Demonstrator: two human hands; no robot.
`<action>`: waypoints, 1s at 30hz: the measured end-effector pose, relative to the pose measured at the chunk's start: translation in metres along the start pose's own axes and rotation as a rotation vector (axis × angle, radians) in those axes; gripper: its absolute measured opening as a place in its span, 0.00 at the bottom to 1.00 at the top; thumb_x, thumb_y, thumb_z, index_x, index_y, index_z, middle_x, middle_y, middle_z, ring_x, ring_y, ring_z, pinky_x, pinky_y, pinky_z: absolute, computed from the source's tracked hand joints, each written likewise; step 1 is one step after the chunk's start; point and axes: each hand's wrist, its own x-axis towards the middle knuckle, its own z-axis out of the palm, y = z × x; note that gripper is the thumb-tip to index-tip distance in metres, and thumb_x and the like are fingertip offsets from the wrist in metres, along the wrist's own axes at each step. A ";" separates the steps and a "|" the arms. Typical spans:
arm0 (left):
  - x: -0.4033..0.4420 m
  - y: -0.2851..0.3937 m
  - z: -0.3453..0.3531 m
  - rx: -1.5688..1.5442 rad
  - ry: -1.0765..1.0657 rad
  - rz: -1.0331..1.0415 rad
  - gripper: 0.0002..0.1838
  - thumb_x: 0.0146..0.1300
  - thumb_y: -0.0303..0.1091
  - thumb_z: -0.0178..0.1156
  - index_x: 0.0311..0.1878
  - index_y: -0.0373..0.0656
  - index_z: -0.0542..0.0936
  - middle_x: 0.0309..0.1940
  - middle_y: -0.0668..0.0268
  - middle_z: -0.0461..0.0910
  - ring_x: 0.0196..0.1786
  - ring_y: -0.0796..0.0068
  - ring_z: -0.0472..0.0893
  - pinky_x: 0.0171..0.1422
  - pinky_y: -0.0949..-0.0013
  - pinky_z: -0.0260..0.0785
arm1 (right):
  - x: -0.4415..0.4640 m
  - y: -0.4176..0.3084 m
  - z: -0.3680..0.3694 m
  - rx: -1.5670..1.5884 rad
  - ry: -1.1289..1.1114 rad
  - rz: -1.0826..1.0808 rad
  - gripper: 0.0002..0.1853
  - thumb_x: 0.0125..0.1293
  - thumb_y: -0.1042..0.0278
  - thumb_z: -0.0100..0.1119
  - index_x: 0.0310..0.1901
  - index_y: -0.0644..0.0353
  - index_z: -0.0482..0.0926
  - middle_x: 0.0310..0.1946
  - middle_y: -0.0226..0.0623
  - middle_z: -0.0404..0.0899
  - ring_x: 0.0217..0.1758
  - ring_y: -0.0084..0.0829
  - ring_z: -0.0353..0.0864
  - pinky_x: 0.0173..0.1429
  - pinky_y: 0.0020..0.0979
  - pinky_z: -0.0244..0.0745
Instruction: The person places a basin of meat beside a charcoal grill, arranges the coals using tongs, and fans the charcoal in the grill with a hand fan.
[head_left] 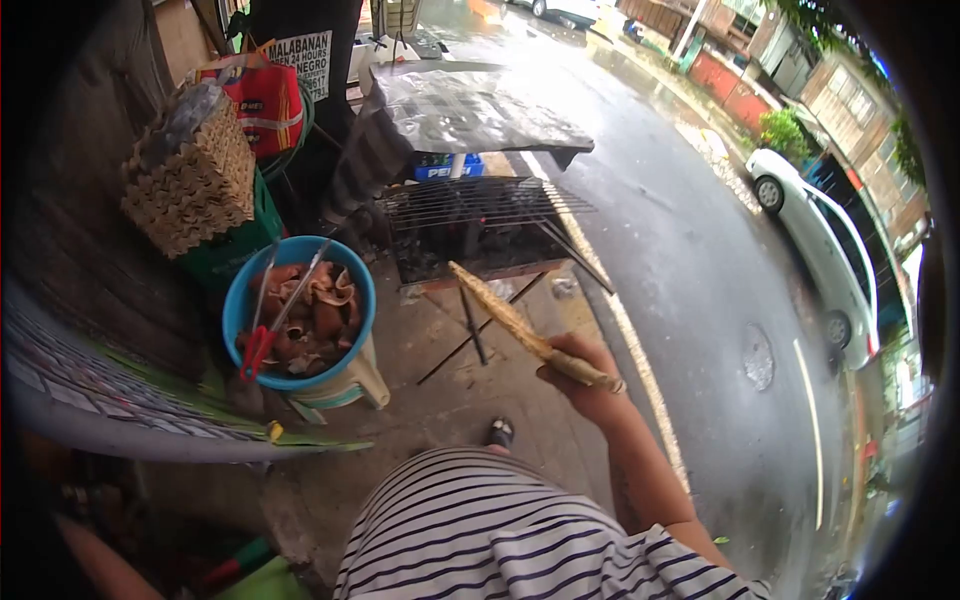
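Note:
My right hand [588,383] is closed around the handle of a tan woven hand fan [500,311], seen nearly edge-on. The fan's tip points up and left, toward the near edge of a charcoal grill [440,268]. A wire grate [500,200] lies over dark coals, with a little red glow among them. To the left, a blue basin [371,300] holds reddish-brown pieces of meat [325,305]. Metal tongs [299,290] with red grips rest across it. My left hand is out of view; part of a forearm [100,560] shows at the lower left, its owner unclear.
The basin sits on a pale plastic stool [368,378]. Egg trays [195,165] are stacked on a green crate [262,215], beside a red bag [268,105]. Behind the grill stands a covered table [480,105]. A wet road [690,280] with a parked car [825,250] runs along the right.

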 end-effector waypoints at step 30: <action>0.054 0.029 -0.060 0.009 -0.173 0.424 0.10 0.54 0.30 0.61 0.39 0.41 0.82 0.42 0.60 0.82 0.42 0.67 0.80 0.47 0.66 0.71 | 0.007 -0.016 0.001 -0.024 0.017 0.039 0.16 0.53 0.73 0.70 0.43 0.61 0.76 0.34 0.37 0.78 0.38 0.32 0.77 0.43 0.30 0.71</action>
